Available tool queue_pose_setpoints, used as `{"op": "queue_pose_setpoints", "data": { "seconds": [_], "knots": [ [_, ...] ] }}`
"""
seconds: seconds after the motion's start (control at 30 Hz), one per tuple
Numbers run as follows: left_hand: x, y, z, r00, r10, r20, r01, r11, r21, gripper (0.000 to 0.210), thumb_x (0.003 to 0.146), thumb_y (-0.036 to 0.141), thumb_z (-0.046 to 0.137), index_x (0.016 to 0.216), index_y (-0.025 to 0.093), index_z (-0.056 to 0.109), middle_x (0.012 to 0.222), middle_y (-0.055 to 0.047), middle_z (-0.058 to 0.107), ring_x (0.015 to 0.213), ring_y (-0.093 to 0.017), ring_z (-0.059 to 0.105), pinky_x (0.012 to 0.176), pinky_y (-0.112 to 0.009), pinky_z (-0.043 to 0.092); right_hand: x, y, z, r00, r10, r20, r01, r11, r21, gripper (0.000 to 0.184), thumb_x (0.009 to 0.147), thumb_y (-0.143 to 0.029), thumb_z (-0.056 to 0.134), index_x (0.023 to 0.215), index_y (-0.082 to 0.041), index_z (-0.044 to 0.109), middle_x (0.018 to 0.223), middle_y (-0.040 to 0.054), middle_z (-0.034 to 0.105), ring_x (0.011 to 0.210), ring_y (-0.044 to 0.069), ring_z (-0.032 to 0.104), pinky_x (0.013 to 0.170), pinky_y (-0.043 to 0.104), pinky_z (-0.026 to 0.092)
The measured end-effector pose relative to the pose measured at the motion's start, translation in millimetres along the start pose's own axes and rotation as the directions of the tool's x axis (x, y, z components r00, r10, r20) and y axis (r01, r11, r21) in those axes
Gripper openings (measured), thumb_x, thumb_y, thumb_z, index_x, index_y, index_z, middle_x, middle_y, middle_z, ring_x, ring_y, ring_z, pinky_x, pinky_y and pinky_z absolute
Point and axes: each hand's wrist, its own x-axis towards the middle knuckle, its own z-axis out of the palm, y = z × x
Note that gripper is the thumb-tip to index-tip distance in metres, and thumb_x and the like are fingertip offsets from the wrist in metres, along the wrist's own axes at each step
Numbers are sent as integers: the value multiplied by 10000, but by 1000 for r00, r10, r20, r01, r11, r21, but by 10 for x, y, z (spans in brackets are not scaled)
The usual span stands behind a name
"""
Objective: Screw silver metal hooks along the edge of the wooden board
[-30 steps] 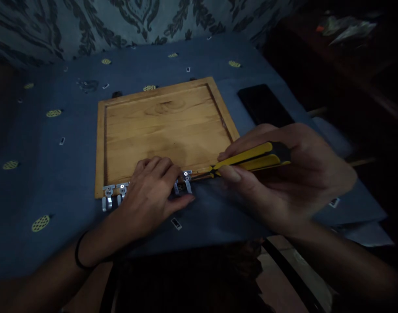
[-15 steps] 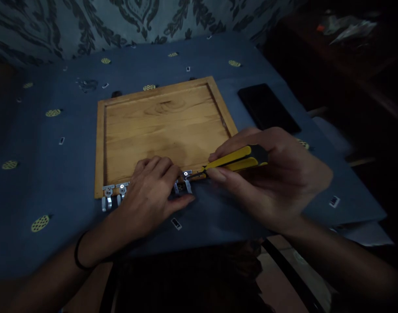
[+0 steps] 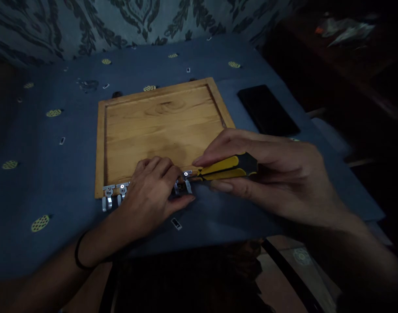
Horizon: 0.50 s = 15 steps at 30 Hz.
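A framed wooden board [image 3: 166, 126] lies flat on the table. Along its near rail sit several shiny metal hooks, two of them, a left-end hook [image 3: 109, 198] and its neighbour [image 3: 122, 189], showing left of my left hand [image 3: 153, 182]. That hand is bent over the near rail, fingers on the wood and thumb in front of the edge, covering the middle hooks. My right hand [image 3: 267, 174] grips a yellow and black screwdriver [image 3: 228, 167] by its handle. Its shaft points left, close to the right-hand hook [image 3: 186, 178]; whether the tip touches a screw is unclear.
A black phone-like slab [image 3: 267, 108] rests right of the board. Behind the board lies a small clear plastic bag [image 3: 88, 84]. A patterned curtain [image 3: 140, 21] hangs at the table's far edge. A dark surface with plastic wrapping [image 3: 349, 30] stands at upper right.
My right hand has turned on the screwdriver, and the handle has swung lower and slightly left. My left hand and the board stay where they were.
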Motion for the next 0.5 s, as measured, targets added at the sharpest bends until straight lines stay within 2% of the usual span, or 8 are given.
{"op": "queue_pose_setpoints", "data": {
  "seconds": [0.17,0.33,0.5],
  "knots": [
    [15,17,-12,1000,-18,21,18,1000,-9,301,839,402,781,959,152,663,956,-75,663,935,-313,633,796,-469,489,-49,16,18,995,-76,-64,69,991,-113,141,863,-267,765,984,-218,710,894,21,704,798,160,681,635,296,547],
    [18,14,-5,1000,-9,16,9,1000,-19,291,843,409,779,917,162,643,917,-61,645,903,-299,626,770,-453,472,-70,56,85,977,-174,-122,143,964,-226,253,813,-282,819,1011,-223,673,849,14,708,721,162,683,579,298,542],
    [6,11,-1,1000,-8,8,8,1000,-4,278,861,417,759,923,175,635,916,-58,646,900,-290,620,763,-440,459,-74,65,125,969,-189,-156,146,956,-253,223,837,-280,800,990,-233,645,826,6,696,688,148,675,546,286,532]
  ]
}}
